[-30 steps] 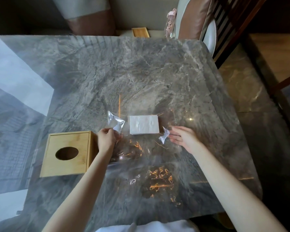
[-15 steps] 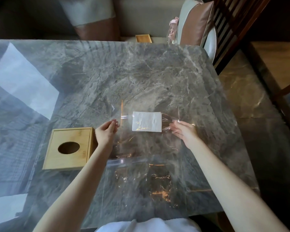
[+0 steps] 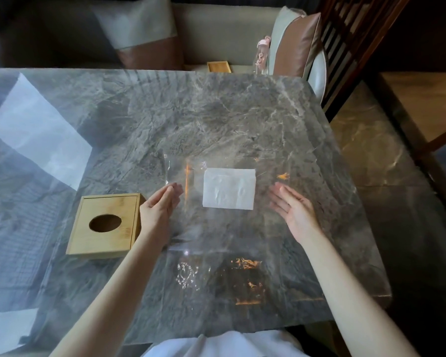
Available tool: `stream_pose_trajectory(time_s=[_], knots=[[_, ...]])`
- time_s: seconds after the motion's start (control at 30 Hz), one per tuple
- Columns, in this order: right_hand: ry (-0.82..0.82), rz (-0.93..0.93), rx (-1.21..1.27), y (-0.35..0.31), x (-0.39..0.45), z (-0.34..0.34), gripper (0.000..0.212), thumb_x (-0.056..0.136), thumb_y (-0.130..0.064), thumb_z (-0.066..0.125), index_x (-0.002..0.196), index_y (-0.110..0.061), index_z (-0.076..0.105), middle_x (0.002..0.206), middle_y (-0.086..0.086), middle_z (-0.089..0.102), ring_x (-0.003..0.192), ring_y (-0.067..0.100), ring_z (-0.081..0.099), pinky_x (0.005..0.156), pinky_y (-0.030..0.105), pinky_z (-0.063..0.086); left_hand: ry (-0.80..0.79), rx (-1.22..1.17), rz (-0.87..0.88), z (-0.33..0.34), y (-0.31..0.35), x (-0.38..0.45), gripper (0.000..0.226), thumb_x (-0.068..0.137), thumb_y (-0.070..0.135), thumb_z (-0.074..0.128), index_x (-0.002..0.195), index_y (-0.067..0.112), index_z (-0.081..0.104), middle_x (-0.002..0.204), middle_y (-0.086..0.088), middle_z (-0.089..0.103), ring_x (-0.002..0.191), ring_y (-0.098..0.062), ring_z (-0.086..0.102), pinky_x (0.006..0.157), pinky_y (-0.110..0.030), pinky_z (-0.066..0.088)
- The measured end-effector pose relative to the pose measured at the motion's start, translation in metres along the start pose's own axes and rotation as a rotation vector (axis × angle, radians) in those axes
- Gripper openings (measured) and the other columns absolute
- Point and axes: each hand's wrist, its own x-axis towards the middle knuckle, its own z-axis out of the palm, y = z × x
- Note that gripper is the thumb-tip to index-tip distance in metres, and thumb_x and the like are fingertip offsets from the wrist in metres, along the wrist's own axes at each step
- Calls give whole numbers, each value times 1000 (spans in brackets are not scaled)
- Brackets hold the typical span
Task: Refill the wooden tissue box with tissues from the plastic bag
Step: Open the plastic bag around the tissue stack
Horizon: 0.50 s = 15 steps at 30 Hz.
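Gleaming grey marble table [image 3: 216,119] — cushioned sofa [image 3: 222,34] beyond, both hands [image 3: 160,210] open-palmed, empty, flanking the tissues [image 3: 229,188].

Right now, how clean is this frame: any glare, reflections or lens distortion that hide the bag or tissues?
Head view: window glare washes out the marble table on its left; the clear plastic bag shows mainly through orange and white glints; the tissues and wooden tissue box are sharp; wide-angle bending bows the table's edges.

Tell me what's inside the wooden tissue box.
Through the oval opening, the wooden tissue box shows only darkness; no tissue pokes out. Its lid hides the rest. The tissues lie in the plastic bag.
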Motion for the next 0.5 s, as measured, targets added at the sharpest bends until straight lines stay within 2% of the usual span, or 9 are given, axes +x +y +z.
stream_pose_trajectory(time_s=[0.13,0.23,0.43,0.5], knots=[[-21,-19,-21,-5,-5,-1,15,90,-11,52,98,-12,65,84,-4,76,85,13,71,74,23,58,-14,56,64,2,0,-9,15,89,10,55,87,14,69,71,7,75,75,-6,68,72,-15,51],[-3,-5,-1,-2,-7,-2,15,89,-12,54,99,-13,66,85,-3,76,85,14,71,72,23,57,-11,7,62,0,2,-8,15,89,8,53,87,11,68,70,6,75,72,-5,68,68,-14,52],[30,17,6,2,-9,-2,13,89,-13,54,93,-15,67,82,-4,76,81,13,72,82,31,52,-3,15,19,-4,4,-5,12,88,10,55,91,9,67,72,5,75,73,-9,70,69,-18,56],[19,25,-28,1,-6,-1,14,90,-15,54,95,-17,66,82,-5,76,80,13,72,79,30,52,-9,31,8,-5,4,-3,12,88,12,55,91,11,67,72,6,75,73,-9,70,67,-18,55]])
